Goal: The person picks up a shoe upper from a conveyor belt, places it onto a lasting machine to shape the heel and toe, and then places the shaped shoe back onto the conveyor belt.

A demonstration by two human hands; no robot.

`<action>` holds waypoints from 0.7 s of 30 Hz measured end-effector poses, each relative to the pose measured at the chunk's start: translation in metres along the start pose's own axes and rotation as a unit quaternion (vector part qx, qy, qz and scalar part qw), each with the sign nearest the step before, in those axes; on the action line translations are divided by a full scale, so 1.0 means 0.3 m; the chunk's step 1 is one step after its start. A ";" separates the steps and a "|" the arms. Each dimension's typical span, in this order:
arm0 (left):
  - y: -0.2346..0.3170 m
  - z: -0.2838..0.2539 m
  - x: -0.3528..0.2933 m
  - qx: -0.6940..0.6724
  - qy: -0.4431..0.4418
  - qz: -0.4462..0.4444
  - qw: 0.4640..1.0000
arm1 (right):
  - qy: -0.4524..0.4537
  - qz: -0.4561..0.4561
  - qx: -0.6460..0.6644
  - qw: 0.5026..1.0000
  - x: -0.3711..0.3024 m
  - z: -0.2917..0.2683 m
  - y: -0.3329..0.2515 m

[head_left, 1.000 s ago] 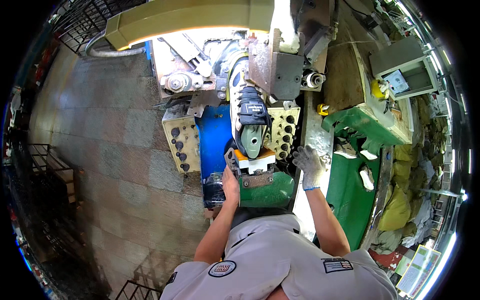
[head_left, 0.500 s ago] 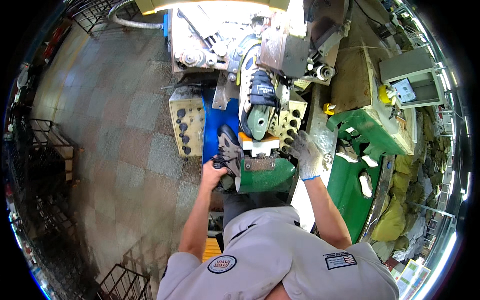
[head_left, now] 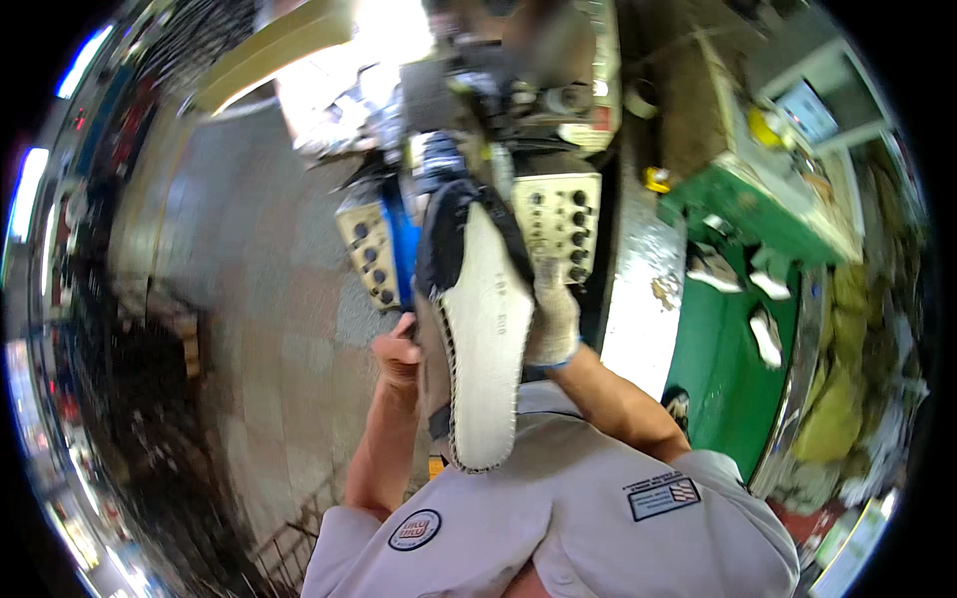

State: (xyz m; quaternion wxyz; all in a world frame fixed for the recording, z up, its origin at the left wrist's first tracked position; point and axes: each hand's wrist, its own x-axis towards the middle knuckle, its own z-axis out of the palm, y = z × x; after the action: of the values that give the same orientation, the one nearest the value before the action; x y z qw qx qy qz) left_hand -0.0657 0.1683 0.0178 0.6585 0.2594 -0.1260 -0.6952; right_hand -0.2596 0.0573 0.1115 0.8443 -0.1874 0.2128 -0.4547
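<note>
An unfinished shoe upper [head_left: 485, 344], sole side up, is held close in front of my chest. Its pale bottom has dark stitching round the edge, and black fabric shows at the far end. My left hand [head_left: 397, 357], bare, is closed on its left side with the thumb up; the other fingers are partly hidden. On its right side, my right hand [head_left: 554, 321] in a pale knit glove grips the edge, fingers partly behind it. Just beyond, a second shoe [head_left: 437, 159] with dark laces sits blurred at the machine [head_left: 334, 110].
Cream control boxes with black buttons [head_left: 558, 229] stand on both sides of the machine's front. To the right runs a green conveyor belt [head_left: 723, 369] carrying several shoes, beside a metal ledge [head_left: 643, 299]. Tiled floor [head_left: 249, 259] lies left; yellow-green sacks [head_left: 832, 399] are piled far right.
The shoe upper by my left hand has come up, its pale bottom now facing me. My right hand has moved left from the button box onto it. The whole view has shifted.
</note>
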 end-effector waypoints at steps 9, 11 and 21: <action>-0.336 0.640 0.366 0.385 -0.052 0.018 0.921 | 0.064 -0.075 0.028 0.995 -0.218 -0.396 -0.413; -0.470 0.655 0.437 0.354 -0.106 -0.129 0.920 | 0.095 -0.109 0.095 0.985 -0.287 -0.479 -0.445; -0.992 0.947 0.521 0.342 -0.153 -0.308 0.875 | 0.087 -0.184 0.390 0.898 -0.574 -0.900 -0.600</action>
State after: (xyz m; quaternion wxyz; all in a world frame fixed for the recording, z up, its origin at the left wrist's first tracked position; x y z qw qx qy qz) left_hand -0.4679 -0.0021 0.0703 0.2540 0.3842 -0.3686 -0.8074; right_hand -0.6119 0.0773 0.0092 0.7290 0.1612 0.0528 -0.6631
